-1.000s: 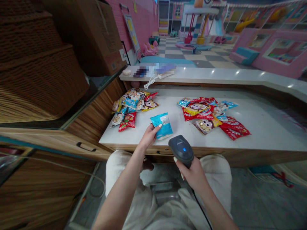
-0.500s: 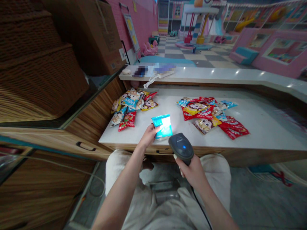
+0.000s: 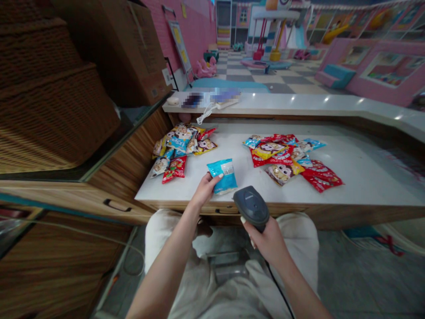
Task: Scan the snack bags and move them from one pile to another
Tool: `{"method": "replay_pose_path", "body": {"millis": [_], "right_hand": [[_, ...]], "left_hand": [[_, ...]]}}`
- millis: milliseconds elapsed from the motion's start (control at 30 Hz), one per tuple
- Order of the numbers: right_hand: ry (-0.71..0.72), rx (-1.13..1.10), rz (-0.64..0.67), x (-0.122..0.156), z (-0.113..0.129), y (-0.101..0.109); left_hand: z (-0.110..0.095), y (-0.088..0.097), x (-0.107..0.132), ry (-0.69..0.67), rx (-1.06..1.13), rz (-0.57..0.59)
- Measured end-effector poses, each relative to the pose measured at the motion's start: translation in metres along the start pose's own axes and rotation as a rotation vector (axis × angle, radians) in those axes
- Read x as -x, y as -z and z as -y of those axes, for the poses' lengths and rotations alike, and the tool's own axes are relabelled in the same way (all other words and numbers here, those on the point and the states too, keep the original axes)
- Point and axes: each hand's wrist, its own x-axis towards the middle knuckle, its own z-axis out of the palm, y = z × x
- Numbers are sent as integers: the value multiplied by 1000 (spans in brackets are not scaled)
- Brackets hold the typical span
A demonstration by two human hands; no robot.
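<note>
My left hand (image 3: 206,188) is closed on the left edge of a blue snack bag (image 3: 225,180), thumb on top; a white barcode label faces up. Wrapped round the handle of a dark grey barcode scanner (image 3: 251,204), my right hand (image 3: 265,237) keeps its head just right of and below the bag, apart from it. The scanner's light is off. Left of the bag lies a pile of snack bags (image 3: 181,139) in blue, red and yellow. Another spread of snack bags (image 3: 272,153) lies to the right, with a red bag (image 3: 321,175) at its near end.
The white desk (image 3: 365,177) has a raised ledge (image 3: 282,103) at the back, bearing a white cable (image 3: 206,113) and blurred items. At left stand wicker baskets (image 3: 59,110) and a cardboard box (image 3: 142,53). The scanner's black cord (image 3: 277,283) hangs over my lap.
The bright scanner light on the blue bag has gone out, and the scanner's blue indicator is dark. Both hands keep nearly the same place; the view has shifted slightly.
</note>
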Motion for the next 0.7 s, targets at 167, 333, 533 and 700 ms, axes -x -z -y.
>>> {"method": "replay_pose_path", "body": {"millis": [167, 333, 533, 700], "right_hand": [[-44, -57, 9, 5, -11, 9], [-52, -64, -56, 6, -16, 23], [-75, -100, -91, 5, -11, 43], [-104, -82, -132, 8, -21, 53]], "left_hand": [[4, -12, -5, -69, -95, -54], [-4, -73, -31, -227, -350, -10], [-14, -182, -91, -749, -921, 161], [-1, -229, -120, -756, -1382, 339]]}}
